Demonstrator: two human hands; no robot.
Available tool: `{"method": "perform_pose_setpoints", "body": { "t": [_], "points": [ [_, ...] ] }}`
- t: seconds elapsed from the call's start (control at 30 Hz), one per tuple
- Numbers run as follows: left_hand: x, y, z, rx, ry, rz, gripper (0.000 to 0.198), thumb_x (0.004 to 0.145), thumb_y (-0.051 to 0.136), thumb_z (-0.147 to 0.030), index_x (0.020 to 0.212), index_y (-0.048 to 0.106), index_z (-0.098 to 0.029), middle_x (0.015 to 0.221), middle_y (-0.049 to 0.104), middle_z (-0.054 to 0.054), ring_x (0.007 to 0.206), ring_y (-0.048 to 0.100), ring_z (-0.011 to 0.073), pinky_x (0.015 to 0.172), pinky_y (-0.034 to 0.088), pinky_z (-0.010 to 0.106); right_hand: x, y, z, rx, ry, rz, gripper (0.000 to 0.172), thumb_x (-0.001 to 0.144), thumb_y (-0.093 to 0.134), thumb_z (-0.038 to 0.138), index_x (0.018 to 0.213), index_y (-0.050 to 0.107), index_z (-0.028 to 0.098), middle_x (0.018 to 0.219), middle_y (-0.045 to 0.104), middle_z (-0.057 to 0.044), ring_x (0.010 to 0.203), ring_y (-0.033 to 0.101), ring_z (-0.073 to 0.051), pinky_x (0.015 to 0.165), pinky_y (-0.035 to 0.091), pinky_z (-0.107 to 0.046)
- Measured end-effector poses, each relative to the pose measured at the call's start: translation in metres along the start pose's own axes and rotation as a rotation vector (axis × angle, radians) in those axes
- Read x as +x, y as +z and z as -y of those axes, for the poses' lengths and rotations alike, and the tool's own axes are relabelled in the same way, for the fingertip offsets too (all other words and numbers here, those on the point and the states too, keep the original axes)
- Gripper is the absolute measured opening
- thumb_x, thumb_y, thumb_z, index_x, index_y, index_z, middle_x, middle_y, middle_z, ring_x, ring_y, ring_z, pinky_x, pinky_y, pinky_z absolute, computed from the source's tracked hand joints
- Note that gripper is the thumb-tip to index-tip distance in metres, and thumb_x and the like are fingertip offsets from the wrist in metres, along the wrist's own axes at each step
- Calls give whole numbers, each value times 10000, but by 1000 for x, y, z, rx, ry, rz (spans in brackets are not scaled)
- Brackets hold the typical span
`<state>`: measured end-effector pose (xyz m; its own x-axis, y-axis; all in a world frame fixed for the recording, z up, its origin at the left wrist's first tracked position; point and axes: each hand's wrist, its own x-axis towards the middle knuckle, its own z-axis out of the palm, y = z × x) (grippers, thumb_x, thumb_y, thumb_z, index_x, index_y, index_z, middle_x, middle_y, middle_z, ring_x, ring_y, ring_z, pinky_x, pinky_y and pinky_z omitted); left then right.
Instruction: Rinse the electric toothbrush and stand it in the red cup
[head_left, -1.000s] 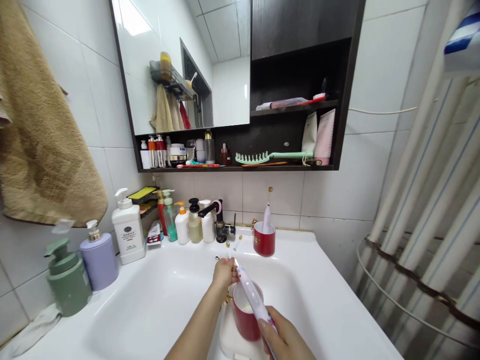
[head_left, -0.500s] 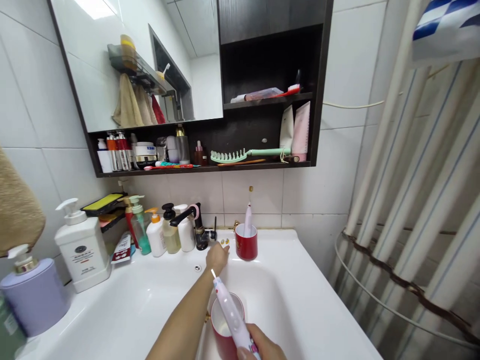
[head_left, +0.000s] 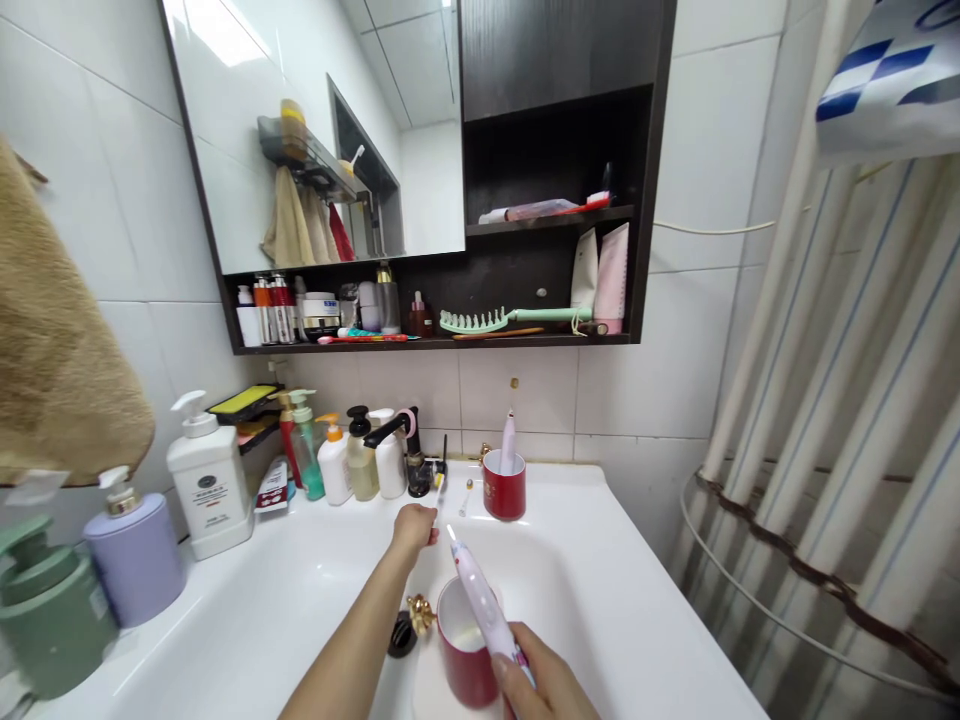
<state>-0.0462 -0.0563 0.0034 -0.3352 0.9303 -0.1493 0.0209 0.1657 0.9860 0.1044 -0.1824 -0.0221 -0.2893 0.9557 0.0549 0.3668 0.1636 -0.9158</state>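
Observation:
My left hand (head_left: 414,527) reaches over the basin's back edge with its fingers pinched on a small toothbrush head (head_left: 439,486) with yellowish bristles. A similar brush head (head_left: 466,494) lies on the ledge just to its right. My right hand (head_left: 544,672) grips a pale pink electric toothbrush handle (head_left: 480,598), its thin metal shaft bare and pointing up. Beneath that handle, a red mug (head_left: 466,670) with a white inside and a gold handle stands in the basin. Another red mug (head_left: 505,487) on the ledge holds a second electric toothbrush (head_left: 509,441).
A black faucet (head_left: 412,455) rises behind my left hand. Several pump bottles (head_left: 349,465) line the ledge leftward, past a white bottle (head_left: 210,490). A dark shelf (head_left: 435,345) with a green hairbrush (head_left: 480,320) hangs above the white sink (head_left: 645,590). Pipes (head_left: 832,400) stand at right.
My left hand has lifted one brush head off the ledge and drawn back toward the handle. The other stays on the ledge. The view has shifted, showing more of the left side.

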Motion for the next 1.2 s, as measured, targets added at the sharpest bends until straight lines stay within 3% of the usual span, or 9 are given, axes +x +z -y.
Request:
{"method": "perform_pose_setpoints", "body": {
  "t": [0.17,0.33,0.73,0.9,1.03,1.2],
  "points": [
    [-48,-22,3,-320,-112,135,147,594,547,-207,523,440,-135,496,531,11,398,472,62,429,381,177,-5,9,3,52,26,63,442,678,292,479,901,420,119,470,372,60,352,333,-58,377,293,-177],
    [-73,-25,5,-639,-192,155,172,599,557,-209,547,406,-145,418,490,-24,356,445,46,384,361,143,-6,17,-1,-21,16,97,397,697,278,439,869,423,112,462,390,59,326,326,-47,376,293,-179],
    [-72,-20,13,-631,-177,174,198,606,555,-237,557,383,-150,424,491,-30,380,480,61,407,373,150,-1,20,-4,159,103,200,365,673,282,468,751,400,132,410,368,73,294,293,-33,342,238,-176],
    [-73,-16,15,-621,-166,233,182,634,521,-275,583,402,-147,451,525,-12,440,531,96,481,413,190,-2,19,0,158,83,91,357,628,366,474,727,399,133,438,376,63,358,352,-45,379,268,-178],
    [-77,-14,13,-605,-189,235,199,641,507,-301,574,410,-140,450,529,-5,440,533,95,472,409,184,-3,17,2,234,118,212,353,658,302,482,690,389,141,401,385,62,306,334,-41,338,237,-179],
    [-80,-11,12,-603,-175,205,195,640,511,-283,560,400,-144,443,526,-8,431,525,85,460,404,172,-3,18,1,221,116,176,310,668,313,434,712,388,137,394,366,74,293,316,-36,330,234,-177]
  ]
}}
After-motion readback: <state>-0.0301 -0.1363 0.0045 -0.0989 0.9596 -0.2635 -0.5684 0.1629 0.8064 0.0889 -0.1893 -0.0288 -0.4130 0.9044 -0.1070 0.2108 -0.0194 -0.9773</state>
